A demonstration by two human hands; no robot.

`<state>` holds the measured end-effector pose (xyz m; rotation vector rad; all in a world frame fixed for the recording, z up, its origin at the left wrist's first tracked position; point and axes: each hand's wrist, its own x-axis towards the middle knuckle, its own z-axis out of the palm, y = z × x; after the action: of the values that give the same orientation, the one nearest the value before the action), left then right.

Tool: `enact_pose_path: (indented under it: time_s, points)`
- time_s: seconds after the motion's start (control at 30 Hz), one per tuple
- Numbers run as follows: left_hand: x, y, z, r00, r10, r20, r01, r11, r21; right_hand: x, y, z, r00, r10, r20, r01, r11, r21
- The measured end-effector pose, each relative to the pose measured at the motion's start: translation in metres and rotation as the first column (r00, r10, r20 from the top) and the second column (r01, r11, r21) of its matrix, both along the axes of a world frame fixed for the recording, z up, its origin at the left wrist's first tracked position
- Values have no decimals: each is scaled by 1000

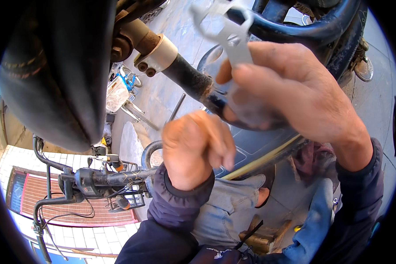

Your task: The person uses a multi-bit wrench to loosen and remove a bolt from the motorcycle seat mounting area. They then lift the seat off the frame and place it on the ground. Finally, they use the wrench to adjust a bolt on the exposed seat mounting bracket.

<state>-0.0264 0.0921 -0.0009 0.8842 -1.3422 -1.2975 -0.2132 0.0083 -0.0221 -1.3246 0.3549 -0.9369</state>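
My right hand (295, 92) is shut on a flat pale metal spanner (237, 48) with cut-out openings, raised near the upper middle and slightly blurred. Behind it runs a black, rust-marked seat tube (187, 77) with a white metal clamp (160, 53) and two bolts, below a large black saddle (48, 79). My left hand (193, 145) is curled just below the tube, blurred, and whatever its fingers hold, if anything, is hidden. A dark vehicle panel (246, 149) with a yellow strip lies behind both hands.
Handlebars (97, 180) with cables are at lower left. A black tubular frame (295, 31) crosses the upper right. Bicycles (123, 88) stand farther back. My jeans-clad legs (224, 202), a dark red cloth (312, 160) and a small wooden stool (264, 237) are below.
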Motion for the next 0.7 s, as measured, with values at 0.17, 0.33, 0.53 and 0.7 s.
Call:
enact_pose_path:
  time_s: [0.17,0.33,0.53,0.7]
  points:
    - [-10,-9,4,947,321,32,-318,946,-65,1,2,-3,993,26,-111,-37,994,-99]
    - [-3,-10,4,917,382,113,-356,913,-200,2,0,2,974,63,-217,-103,978,-180]
    - [-3,-8,8,884,444,148,-414,889,-195,-6,2,6,957,44,-285,-121,958,-260]
    - [5,-12,10,886,464,-4,-451,858,-245,-7,10,8,983,-169,-78,152,971,-186]
